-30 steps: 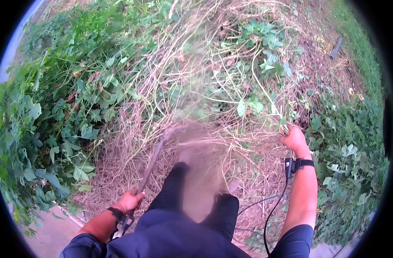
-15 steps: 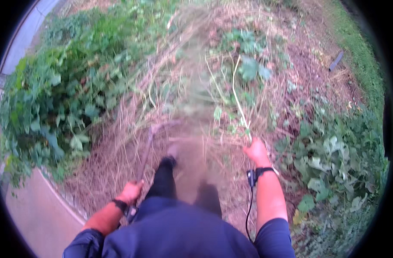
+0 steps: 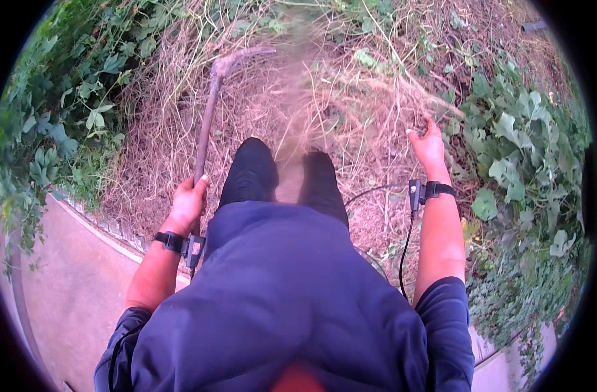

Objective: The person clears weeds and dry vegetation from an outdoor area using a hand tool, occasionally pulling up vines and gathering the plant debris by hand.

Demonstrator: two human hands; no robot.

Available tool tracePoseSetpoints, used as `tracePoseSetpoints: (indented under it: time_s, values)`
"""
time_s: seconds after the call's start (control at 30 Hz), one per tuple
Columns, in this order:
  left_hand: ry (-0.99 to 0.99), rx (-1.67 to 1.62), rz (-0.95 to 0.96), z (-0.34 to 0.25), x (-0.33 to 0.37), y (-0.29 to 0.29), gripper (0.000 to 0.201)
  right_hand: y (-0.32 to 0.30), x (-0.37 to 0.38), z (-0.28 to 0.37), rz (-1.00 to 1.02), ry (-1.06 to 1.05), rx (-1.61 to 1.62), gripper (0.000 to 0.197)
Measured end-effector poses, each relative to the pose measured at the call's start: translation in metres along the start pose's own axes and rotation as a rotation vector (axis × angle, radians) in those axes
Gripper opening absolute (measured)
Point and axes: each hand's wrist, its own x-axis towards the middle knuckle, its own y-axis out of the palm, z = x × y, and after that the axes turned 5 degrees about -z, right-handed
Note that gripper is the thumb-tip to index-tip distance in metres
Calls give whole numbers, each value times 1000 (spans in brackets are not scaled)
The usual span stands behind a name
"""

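Observation:
In my left hand (image 3: pixel 188 204) is a long-handled sickle (image 3: pixel 207 127). My fingers wrap its brown wooden handle, and its dark, curved head points right over the dry vines. Farther right, my right hand (image 3: pixel 430 149) is open, thumb and fingers apart, with nothing visible between them. Just beyond its fingertips a pale, slightly blurred stem (image 3: pixel 435 101) slants across the cut growth. Dry tangled vines (image 3: pixel 370 117) cover the ground between the two hands.
Leafy green vines (image 3: pixel 70 85) grow thickly at the left; more broad-leaved vines (image 3: pixel 524 157) stand beside my right arm. A concrete path (image 3: pixel 83 287) with a raised edge runs along the lower left. My legs (image 3: pixel 247 173) stand amid the dry stems. Cables hang by my right wrist.
My right hand has let go of the pale stem and opened, moving to the right. My left hand still holds the sickle. The view has tilted down toward my body.

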Motion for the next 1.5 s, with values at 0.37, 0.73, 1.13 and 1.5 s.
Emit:
tracePoseSetpoints:
  time_s: [0.37, 0.73, 1.13, 1.5]
  values:
    - [55, -98, 171, 83, 26, -52, 27, 102, -259, -31, 339, 714, 708, 50]
    - [-160, -435, 626, 81, 17, -14, 25, 209, -448, -42, 434, 578, 820, 37]
    - [392, 419, 56, 116, -41, 23, 24, 223, -578, -112, 280, 912, 1081, 28]
    - [834, 538, 170, 167, -126, 54, 14, 232, -633, -145, 205, 1066, 1264, 27]
